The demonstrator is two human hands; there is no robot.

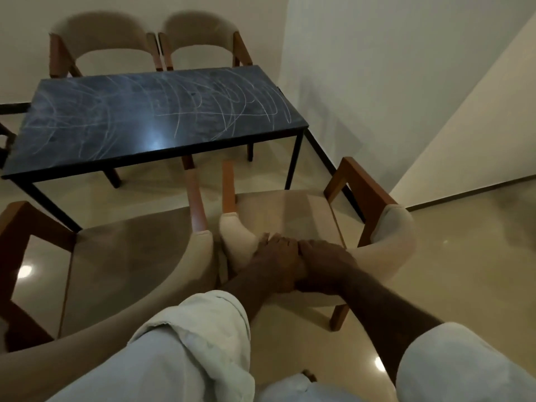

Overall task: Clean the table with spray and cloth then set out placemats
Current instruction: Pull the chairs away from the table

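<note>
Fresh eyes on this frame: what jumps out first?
The dark table, mid-frame, has white scribbles looping across almost all of its top. In the foreground, the left hand and right hand sit side by side, gripping the padded backrest of the near chair. At the table's far side stand two more chairs, by the wall.
</note>
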